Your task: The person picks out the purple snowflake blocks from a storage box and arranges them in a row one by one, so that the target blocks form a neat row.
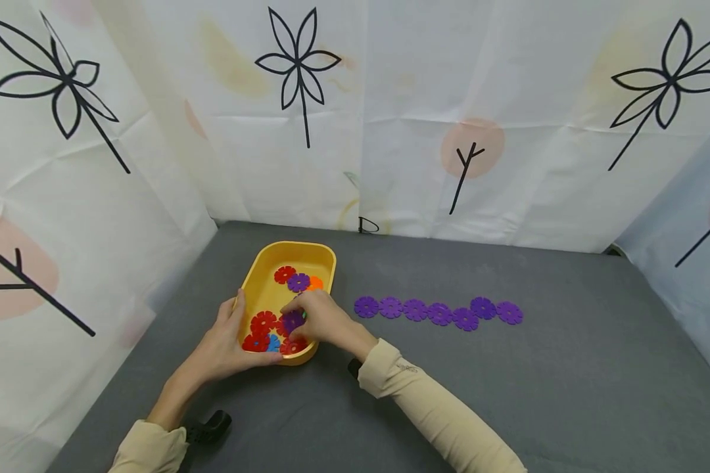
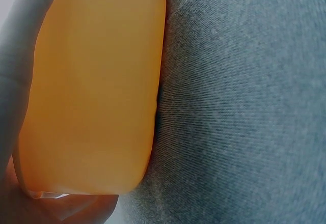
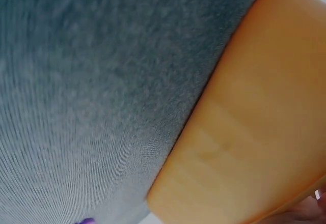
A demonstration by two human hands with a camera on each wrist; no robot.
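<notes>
A yellow plastic tray (image 1: pixel 261 279) stands on the grey cloth at left of centre in the head view. My left hand (image 1: pixel 225 343) grips its near left corner, thumb along the front rim and fingers on the left side. Inside the tray, my right hand (image 1: pixel 331 322) has a purple flower-shaped disc (image 1: pixel 292 321) between thumb and fingers. Several red discs (image 1: pixel 263 322) and a blue disc (image 1: pixel 273 342) lie around it. Farther back in the tray are another red disc (image 1: pixel 284 274), a purple disc (image 1: pixel 298 282) and an orange disc (image 1: pixel 315 283), partly covered by the right hand.
To the right of the tray, several purple discs (image 1: pixel 415 310) form a slightly wavy row on the grey cloth (image 1: pixel 509 381). White patterned fabric (image 1: pixel 402 79) hangs behind and at both sides of the table. Both wrist views show mainly the tray's outer wall (image 3: pixel 254 117) and the cloth.
</notes>
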